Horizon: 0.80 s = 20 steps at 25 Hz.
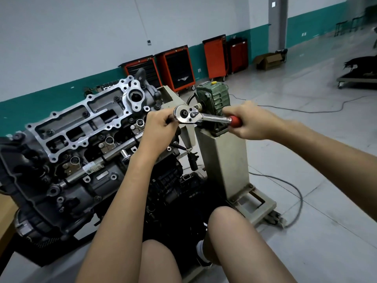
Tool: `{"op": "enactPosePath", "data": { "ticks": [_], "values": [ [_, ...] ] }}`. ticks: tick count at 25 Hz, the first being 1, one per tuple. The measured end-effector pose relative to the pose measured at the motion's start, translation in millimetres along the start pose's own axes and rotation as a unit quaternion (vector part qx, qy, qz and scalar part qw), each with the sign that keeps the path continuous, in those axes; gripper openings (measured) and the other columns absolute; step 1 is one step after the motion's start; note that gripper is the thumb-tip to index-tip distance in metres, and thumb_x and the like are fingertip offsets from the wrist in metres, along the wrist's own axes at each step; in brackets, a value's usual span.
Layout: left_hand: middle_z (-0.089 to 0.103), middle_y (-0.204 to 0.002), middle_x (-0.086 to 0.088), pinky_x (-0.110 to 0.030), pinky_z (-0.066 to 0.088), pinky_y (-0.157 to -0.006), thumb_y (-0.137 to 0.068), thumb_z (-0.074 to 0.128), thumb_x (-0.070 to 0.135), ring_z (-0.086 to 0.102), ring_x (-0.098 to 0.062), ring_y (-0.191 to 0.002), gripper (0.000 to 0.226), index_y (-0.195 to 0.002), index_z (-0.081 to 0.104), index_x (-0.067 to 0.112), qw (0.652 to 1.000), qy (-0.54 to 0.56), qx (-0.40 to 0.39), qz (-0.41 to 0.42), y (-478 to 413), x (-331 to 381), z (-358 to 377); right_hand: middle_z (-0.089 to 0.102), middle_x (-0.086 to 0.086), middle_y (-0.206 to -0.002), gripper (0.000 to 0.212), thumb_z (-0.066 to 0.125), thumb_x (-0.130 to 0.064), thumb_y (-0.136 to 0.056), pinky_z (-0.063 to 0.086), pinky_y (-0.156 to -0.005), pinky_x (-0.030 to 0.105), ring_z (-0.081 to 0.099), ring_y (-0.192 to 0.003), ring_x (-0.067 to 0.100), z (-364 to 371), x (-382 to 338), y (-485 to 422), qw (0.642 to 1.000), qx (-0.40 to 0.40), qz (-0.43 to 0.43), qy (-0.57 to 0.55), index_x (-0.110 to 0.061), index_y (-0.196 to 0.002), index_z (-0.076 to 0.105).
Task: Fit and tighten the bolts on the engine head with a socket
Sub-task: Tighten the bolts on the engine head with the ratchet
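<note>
left grip holds ratchet head; right grip clasps red handle | green gearbox just behind

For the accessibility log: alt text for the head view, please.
A person holds a ratchet wrench beside an engine head on a stand: the right hand grips its red handle, the left hand grips at its round head. Orange tool cabinets line the far wall.

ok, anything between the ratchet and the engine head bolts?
Nothing visible. The ratchet, held by left hand and right hand, hangs clear beside the engine head; a chrome bar lies across the head.
</note>
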<state>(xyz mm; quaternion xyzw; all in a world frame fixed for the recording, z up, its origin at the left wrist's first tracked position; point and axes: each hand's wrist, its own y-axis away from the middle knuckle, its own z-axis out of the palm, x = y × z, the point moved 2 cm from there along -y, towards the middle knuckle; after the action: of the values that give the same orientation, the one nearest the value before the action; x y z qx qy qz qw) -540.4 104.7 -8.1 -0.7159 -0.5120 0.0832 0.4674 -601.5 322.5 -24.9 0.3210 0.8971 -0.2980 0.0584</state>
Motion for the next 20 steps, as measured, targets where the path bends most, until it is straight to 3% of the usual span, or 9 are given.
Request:
{"op": "enactPosePath", "data": {
  "ticks": [2,4,6,8,9,11,13,17,20],
  "values": [
    [0.037,-0.046,-0.013,-0.016,0.022,-0.047,-0.081,0.051,-0.010,0.027,-0.007,-0.049,0.024,-0.056,0.049,-0.010,1.000,-0.008,0.000,-0.001,1.7,0.6,0.2,0.043,-0.008,-0.055,0.034,0.061,-0.001,-0.078,0.029,-0.051,0.027,0.042,-0.054,0.018,15.6,-8.1,10.0,0.998,0.021,0.028,-0.046,-0.023,-0.064,0.040],
    [0.043,-0.050,-0.024,-0.018,0.023,-0.048,-0.077,0.049,-0.012,0.028,-0.008,-0.051,0.017,-0.060,0.054,-0.013,1.000,-0.012,-0.003,0.004,4.7,2.1,0.5,0.040,-0.006,-0.054,0.031,0.061,0.004,-0.078,0.029,-0.050,0.027,0.037,-0.050,0.014,56.6,-33.9,38.7,0.974,0.050,0.088,-0.204,-0.016,-0.064,0.043],
    [0.048,-0.053,-0.026,-0.025,0.029,-0.048,-0.075,0.049,-0.013,0.031,-0.012,-0.051,0.015,-0.062,0.056,-0.014,1.000,-0.011,-0.003,0.004,5.6,1.9,1.9,0.036,-0.006,-0.051,0.028,0.061,0.005,-0.078,0.029,-0.046,0.027,0.033,-0.047,0.012,95.3,-75.1,62.4,0.908,0.089,0.155,-0.379,-0.011,-0.065,0.042],
    [0.054,-0.059,-0.029,-0.038,0.038,-0.051,-0.077,0.050,-0.012,0.039,-0.030,-0.052,0.014,-0.066,0.059,-0.013,1.000,-0.007,0.001,-0.004,3.7,-1.8,3.1,0.035,-0.007,-0.046,0.028,0.061,-0.003,-0.076,0.030,-0.037,0.022,0.034,-0.038,0.012,123.6,-121.7,67.1,0.815,0.098,0.208,-0.532,-0.018,-0.063,0.041],
    [0.056,-0.061,-0.030,-0.041,0.039,-0.052,-0.078,0.052,-0.011,0.040,-0.029,-0.052,0.015,-0.066,0.060,-0.013,1.000,-0.004,0.007,-0.005,3.5,-4.0,3.6,0.037,-0.006,-0.045,0.025,0.060,-0.008,-0.073,0.031,-0.035,0.019,0.036,-0.034,0.012,133.1,-141.3,65.3,0.772,0.091,0.215,-0.592,-0.020,-0.061,0.041],
    [0.056,-0.060,-0.030,-0.044,0.040,-0.054,-0.081,0.055,-0.009,0.040,-0.022,-0.054,0.019,-0.063,0.059,-0.012,1.000,-0.005,0.010,-0.007,3.0,-8.4,2.6,0.039,-0.004,-0.044,0.022,0.057,-0.013,-0.070,0.032,-0.033,0.017,0.037,-0.031,0.012,137.9,-157.9,62.7,0.742,0.069,0.212,-0.632,-0.022,-0.060,0.040],
    [0.053,-0.055,-0.026,-0.040,0.037,-0.051,-0.082,0.055,-0.009,0.037,-0.027,-0.051,0.023,-0.059,0.055,-0.012,1.000,-0.006,-0.003,-0.005,2.5,-8.6,1.5,0.036,-0.008,-0.043,0.028,0.058,-0.006,-0.074,0.031,-0.034,0.018,0.034,-0.033,0.008,122.7,-131.1,65.2,0.808,0.057,0.200,-0.551,-0.021,-0.061,0.038],
    [0.039,-0.048,-0.019,-0.017,0.021,-0.046,-0.081,0.052,-0.009,0.026,-0.007,-0.047,0.025,-0.057,0.047,-0.013,1.000,-0.004,-0.022,0.002,0.5,-2.6,1.3,0.039,-0.010,-0.051,0.039,0.060,0.004,-0.080,0.030,-0.047,0.021,0.034,-0.043,0.003,55.4,-34.7,43.1,0.967,-0.006,0.086,-0.239,-0.023,-0.061,0.038],
    [0.028,-0.045,0.004,-0.013,0.021,-0.046,-0.081,0.052,-0.010,0.026,-0.003,-0.045,0.031,-0.052,0.041,-0.004,1.000,0.003,-0.010,-0.003,1.4,-2.5,-0.2,0.041,-0.011,-0.052,0.033,0.059,-0.013,-0.077,0.027,-0.048,0.013,0.040,-0.047,0.000,2.9,-6.9,4.8,1.000,0.011,-0.004,-0.022,-0.030,-0.062,0.036]
  ]
}}
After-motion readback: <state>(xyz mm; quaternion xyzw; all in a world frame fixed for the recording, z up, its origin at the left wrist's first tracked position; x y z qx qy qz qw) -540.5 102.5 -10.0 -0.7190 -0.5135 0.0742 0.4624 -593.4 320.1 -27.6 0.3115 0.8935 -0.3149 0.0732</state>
